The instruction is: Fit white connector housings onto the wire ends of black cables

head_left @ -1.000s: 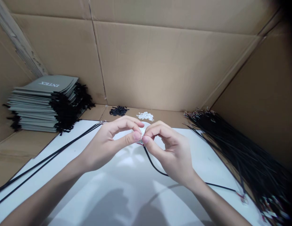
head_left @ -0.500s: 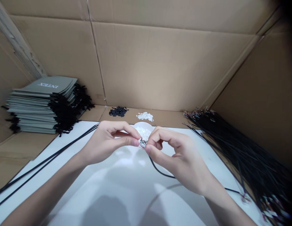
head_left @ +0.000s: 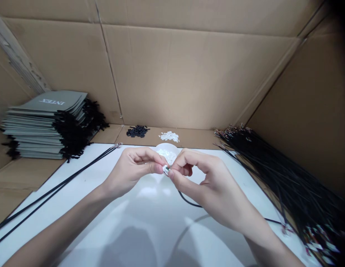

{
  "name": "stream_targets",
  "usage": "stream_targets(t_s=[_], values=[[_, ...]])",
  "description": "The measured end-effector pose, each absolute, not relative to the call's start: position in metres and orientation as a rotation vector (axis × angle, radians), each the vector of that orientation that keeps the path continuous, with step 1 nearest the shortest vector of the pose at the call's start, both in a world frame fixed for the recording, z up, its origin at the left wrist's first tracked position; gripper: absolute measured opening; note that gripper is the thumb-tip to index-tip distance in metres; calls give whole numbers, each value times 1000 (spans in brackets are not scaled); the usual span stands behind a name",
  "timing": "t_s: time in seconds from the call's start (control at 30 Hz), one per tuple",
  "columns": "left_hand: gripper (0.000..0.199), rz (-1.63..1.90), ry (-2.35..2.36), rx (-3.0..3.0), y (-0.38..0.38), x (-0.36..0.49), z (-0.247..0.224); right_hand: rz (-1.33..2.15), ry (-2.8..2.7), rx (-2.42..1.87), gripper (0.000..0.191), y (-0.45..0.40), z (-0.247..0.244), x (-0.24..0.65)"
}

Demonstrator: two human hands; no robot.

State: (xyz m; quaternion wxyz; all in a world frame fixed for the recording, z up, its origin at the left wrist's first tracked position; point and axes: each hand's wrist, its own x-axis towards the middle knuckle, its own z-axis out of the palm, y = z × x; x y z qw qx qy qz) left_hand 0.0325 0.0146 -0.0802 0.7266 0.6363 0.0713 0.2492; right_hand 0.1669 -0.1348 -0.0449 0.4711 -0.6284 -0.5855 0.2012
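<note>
Above the white table, my left hand pinches a small white connector between thumb and index finger. Thin coloured wires run from the connector to my right hand, whose thumb and index finger are closed on the wire end of a black cable. The cable curves below my right hand and shows again to its right. Just behind the fingertips stands a white bowl of small white pieces, partly hidden by my hands.
Small black tubes and white pieces lie on cardboard at the back. Grey INTEX sheets with black strands are stacked at left, beside loose black cables. A large cable bundle lies at right. Cardboard walls surround the table.
My hands have drawn slightly closer together, and the white connector shows more clearly between the fingertips. The view has shifted slightly.
</note>
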Motion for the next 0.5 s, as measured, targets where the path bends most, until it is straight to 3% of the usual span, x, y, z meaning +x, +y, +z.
stream_targets(t_s=[0.5], values=[[13, 636, 144, 1435, 12, 34, -80, 462, -1435, -1516, 16, -134, -48, 166]])
